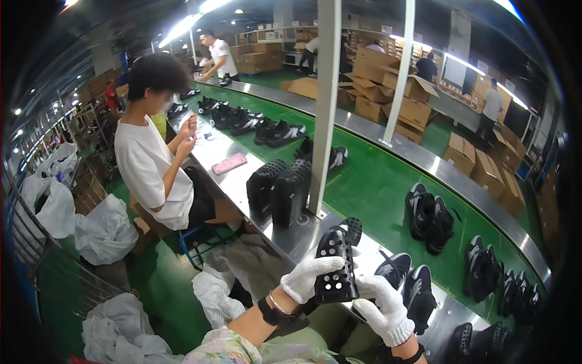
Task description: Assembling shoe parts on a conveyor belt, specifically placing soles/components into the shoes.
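Observation:
My left hand (312, 276), in a white glove, grips a black plastic shoe form (333, 267) dotted with round holes. Its thumb lies across the perforated face. At the form's lower right edge, the curled fingers of my gloved right hand (387, 310) close against it. Behind its upper end shows another black perforated piece (351, 229); what supports that piece is hidden. A pair of black and grey sneakers (418, 291) sits just beyond my right hand. Two tall black perforated forms (291, 191) stand farther off to the left on the metal bench edge (282, 239).
A green conveyor belt (370, 188) carries several pairs of sneakers. White posts (324, 109) rise from the bench. A co-worker in a white shirt (148, 158) sits at the left, near a pink case (229, 164). White sacks (106, 230) lie on the floor; cardboard boxes (485, 167) stand beyond the belt.

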`<state>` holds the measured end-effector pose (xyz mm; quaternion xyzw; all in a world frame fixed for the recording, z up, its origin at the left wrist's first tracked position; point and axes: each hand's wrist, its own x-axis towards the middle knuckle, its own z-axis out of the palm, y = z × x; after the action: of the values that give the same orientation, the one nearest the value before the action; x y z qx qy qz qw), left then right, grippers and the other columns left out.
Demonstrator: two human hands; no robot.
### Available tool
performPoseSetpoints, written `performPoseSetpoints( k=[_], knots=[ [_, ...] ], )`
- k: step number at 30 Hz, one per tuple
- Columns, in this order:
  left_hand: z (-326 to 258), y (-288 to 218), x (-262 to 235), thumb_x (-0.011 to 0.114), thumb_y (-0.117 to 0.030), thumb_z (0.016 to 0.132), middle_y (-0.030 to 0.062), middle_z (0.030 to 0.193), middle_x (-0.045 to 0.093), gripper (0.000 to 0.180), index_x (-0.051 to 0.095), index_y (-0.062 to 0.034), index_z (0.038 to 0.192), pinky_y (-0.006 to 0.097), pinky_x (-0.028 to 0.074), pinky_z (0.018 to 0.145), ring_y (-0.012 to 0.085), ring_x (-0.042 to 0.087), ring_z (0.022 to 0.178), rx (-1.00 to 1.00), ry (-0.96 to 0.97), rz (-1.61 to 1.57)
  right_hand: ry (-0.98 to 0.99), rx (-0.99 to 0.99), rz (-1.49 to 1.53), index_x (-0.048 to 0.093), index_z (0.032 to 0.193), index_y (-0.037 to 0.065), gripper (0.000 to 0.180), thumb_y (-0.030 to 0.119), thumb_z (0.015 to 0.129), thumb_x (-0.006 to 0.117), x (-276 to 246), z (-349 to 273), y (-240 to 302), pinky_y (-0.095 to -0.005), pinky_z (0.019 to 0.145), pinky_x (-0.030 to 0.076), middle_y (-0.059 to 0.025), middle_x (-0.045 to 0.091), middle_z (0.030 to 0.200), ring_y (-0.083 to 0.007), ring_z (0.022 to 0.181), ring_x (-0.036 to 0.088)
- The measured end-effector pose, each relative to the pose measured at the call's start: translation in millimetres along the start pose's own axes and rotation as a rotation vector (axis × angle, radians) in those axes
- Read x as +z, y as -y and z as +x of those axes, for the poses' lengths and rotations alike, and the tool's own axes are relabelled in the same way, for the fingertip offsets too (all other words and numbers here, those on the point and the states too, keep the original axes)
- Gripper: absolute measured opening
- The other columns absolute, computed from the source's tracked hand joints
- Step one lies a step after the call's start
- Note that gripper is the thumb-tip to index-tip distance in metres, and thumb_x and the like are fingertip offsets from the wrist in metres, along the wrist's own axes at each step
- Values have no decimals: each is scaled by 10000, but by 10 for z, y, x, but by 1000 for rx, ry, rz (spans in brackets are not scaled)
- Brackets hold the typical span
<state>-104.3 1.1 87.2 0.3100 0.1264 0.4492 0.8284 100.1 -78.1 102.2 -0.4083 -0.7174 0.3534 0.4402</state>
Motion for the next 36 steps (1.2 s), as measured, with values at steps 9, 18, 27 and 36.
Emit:
performPoseSetpoints(
  k=[9, 18, 27, 36],
  knots=[
    [-151, 785, 461, 699, -107, 906, 32, 1040, 648, 298, 593, -44, 1178, 281, 535, 853, 123, 634, 939, 36, -317, 281, -357, 175, -36, 593, 1253, 3, 587, 133, 759, 883, 88, -565, -40, -314, 893, 538, -121, 687, 1103, -184, 994, 670],
    [569, 868, 140, 622, -235, 900, 219, 1198, 640, 424, 611, 19, 1239, 417, 465, 1029, 359, 613, 1130, 126, 163, 1644, -563, 797, 12, 665, 1142, -2, 463, 124, 731, 838, -735, -1677, -11, -289, 720, 557, -79, 701, 919, -145, 804, 667],
    [1119, 1564, 398, 580, -159, 845, 135, 821, 709, 162, 685, -58, 916, 444, 544, 782, 306, 686, 828, 265, 366, 2122, -605, 651, 11, 637, 1157, -27, 314, 113, 878, 674, -798, -1585, 336, -334, 817, 494, -133, 663, 1047, -215, 931, 614],
    [1205, 1941, 62, 679, -255, 718, 151, 763, 706, 221, 749, -53, 775, 427, 486, 629, 313, 683, 730, 523, 137, 2206, -312, 522, -52, 629, 1090, -27, 245, 109, 892, 683, -961, -983, 233, -353, 873, 496, -120, 658, 1031, -210, 939, 606]
  ],
)
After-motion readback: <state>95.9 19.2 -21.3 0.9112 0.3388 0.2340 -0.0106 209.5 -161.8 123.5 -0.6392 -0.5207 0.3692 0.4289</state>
